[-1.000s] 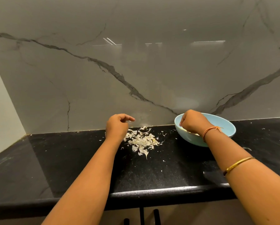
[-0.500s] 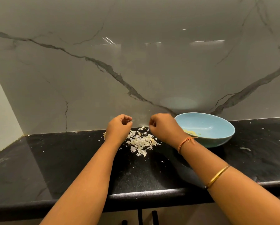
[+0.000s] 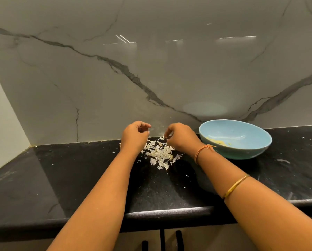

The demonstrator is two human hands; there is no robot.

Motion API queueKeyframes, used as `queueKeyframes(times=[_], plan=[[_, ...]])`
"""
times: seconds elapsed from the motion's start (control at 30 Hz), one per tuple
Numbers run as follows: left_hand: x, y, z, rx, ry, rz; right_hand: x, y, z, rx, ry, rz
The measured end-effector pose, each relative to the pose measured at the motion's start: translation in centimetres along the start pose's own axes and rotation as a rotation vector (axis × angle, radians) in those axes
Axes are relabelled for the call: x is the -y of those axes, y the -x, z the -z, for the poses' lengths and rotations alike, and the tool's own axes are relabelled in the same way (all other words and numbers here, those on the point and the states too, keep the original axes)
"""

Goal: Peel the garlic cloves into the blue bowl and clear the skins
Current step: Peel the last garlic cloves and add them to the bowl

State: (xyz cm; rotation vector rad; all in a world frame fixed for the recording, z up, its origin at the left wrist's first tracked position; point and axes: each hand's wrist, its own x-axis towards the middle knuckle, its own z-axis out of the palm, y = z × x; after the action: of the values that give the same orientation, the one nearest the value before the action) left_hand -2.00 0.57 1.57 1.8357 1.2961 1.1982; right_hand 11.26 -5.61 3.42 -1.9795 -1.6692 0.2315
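A black, glossy counter point(image 3: 75, 180) is seen, dotted with small white specks, and behind it a grey marble wall point(image 3: 115, 84) with dark veins. The garlic skins point(image 3: 160, 153) are gathered in one pile near the wall. Just right of the pile the blue bowl point(image 3: 242, 154) is placed, with some pale yellowish garlic point(image 3: 219, 142) inside. The left hand point(image 3: 135, 136) and the right hand point(image 3: 181, 138) are held over the far side of the pile with fingers curled. Whether something is pinched cannot be told.
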Motion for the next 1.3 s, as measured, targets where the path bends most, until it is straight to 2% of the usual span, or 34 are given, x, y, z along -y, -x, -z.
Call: queueKeyframes(times=[0.2, 0.33, 0.47, 0.53, 0.63, 0.77, 0.93, 1.07, 1.2, 1.3], plan=[[-0.5, 0.5, -0.5, 0.080, -0.067, -0.030, -1.7, -1.5, 0.1, -0.067, -0.265, -0.087], [-1.4, 1.2, -0.8, 0.199, -0.082, -0.100, -2.0, -1.0, -0.2, -0.109, -0.182, -0.011], [-1.8, 1.8, -0.9, 0.415, -0.242, -0.113, -2.2, -0.4, -0.1, 0.042, -0.143, 0.010], [-1.6, 1.8, -0.9, 0.459, -0.340, -0.093, -2.4, -0.1, 0.2, 0.121, -0.192, -0.006], [-1.5, 1.6, -0.7, 0.421, -0.410, -0.053, -2.6, 0.4, 0.4, 0.191, -0.191, -0.012], [-1.5, 1.4, -0.6, 0.340, -0.392, -0.023, -2.6, 0.6, 0.3, 0.252, -0.105, 0.013], [-1.3, 1.3, -0.7, 0.255, -0.341, -0.011, -2.6, 0.7, 0.0, 0.244, -0.087, 0.065], [-1.6, 1.4, -0.8, 0.254, -0.285, -0.027, -2.4, 0.5, 0.0, 0.112, -0.157, 0.092], [-2.1, 1.8, -0.7, 0.403, -0.118, 0.034, -2.3, 0.3, -0.2, -0.175, -0.283, 0.149], [-2.2, 2.0, -0.9, 0.481, -0.075, 0.022, -2.5, 0.2, -0.3, -0.279, -0.293, 0.187]])
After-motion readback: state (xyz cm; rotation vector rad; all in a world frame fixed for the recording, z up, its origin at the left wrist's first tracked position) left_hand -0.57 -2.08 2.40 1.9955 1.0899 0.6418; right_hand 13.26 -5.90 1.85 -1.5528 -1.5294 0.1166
